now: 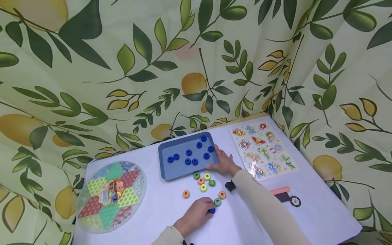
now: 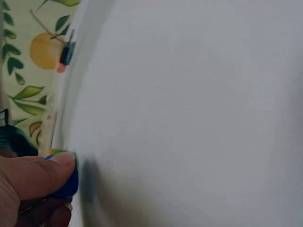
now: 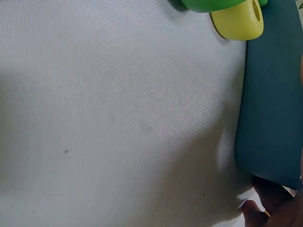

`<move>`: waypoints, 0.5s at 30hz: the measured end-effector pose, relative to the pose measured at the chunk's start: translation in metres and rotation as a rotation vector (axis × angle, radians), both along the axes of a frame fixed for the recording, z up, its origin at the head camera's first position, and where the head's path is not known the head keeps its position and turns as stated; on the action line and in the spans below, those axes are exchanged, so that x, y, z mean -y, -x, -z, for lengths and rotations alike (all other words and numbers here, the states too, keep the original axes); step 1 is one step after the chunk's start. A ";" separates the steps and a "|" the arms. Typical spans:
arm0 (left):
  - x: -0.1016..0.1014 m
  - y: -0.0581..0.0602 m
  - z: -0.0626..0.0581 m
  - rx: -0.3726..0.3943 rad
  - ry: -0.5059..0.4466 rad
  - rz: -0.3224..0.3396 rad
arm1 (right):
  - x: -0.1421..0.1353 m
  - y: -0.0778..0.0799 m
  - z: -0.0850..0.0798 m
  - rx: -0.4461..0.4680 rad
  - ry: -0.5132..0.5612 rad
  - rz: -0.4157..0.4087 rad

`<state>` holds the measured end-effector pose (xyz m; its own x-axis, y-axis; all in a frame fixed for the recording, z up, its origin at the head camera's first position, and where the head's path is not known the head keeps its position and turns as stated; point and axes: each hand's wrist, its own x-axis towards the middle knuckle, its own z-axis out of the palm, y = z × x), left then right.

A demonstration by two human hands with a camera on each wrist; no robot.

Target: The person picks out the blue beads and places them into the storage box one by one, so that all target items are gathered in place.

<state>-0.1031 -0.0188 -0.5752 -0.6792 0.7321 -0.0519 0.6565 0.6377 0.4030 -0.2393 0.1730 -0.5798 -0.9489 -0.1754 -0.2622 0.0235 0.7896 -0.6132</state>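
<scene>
A blue bead (image 1: 211, 211) is pinched between the thumb and fingertips of my left hand (image 1: 198, 211), low over the white table. The left wrist view shows the thumb (image 2: 42, 172) pressed on that blue bead (image 2: 71, 184). At the right end of the blue-grey tray (image 1: 180, 173), my right hand (image 1: 226, 162) holds the corner, thumb at the front wall and fingers along the side. Several blue beads (image 1: 189, 152) lie in the tray. In front of it are loose green (image 1: 217, 202), orange (image 1: 185, 194) and yellow beads (image 1: 203, 188).
A round Chinese checkers board (image 1: 111, 197) with a star pattern lies on the left of the table. On the right is an insect picture board (image 1: 263, 149). Near the right forearm lie a pink-and-black item (image 1: 281, 194) and a black-and-white disc (image 1: 295, 201). Leaf-print cloth (image 1: 171, 68) hangs behind.
</scene>
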 end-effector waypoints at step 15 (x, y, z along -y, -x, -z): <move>0.009 0.149 -0.039 -0.005 -0.314 -0.562 | 0.002 0.001 0.008 -0.022 -0.038 0.011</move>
